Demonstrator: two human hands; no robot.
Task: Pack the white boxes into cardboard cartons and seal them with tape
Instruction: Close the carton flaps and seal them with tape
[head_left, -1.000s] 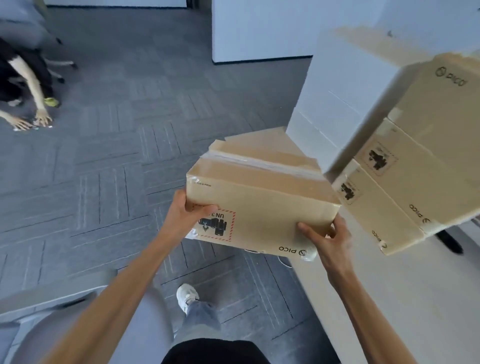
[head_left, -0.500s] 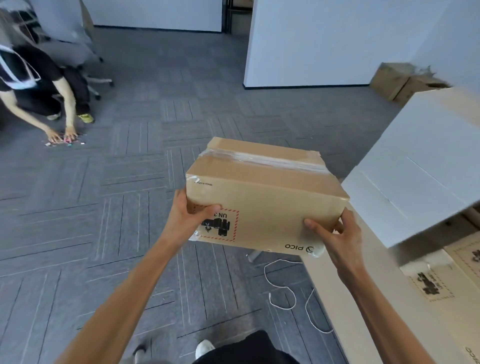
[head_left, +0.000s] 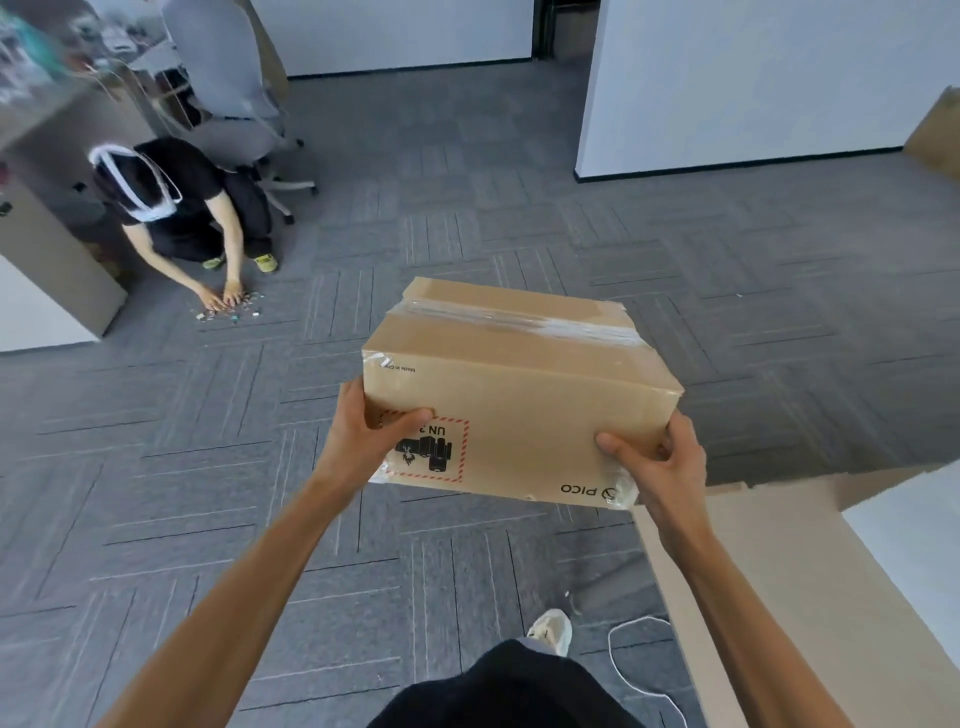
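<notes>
Carton (head_left: 519, 395) | long axis left-right, taped seam up | left grip (head_left: 363, 441), right grip (head_left: 660, 467) clamped on ends

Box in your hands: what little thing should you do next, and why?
Probably lower the box onto the bare carpet just ahead. Tape already seals its top, so packing looks done, and the left hand and right hand hold it in the air by its near corners. Keep it away from the person crouching on the left.
</notes>
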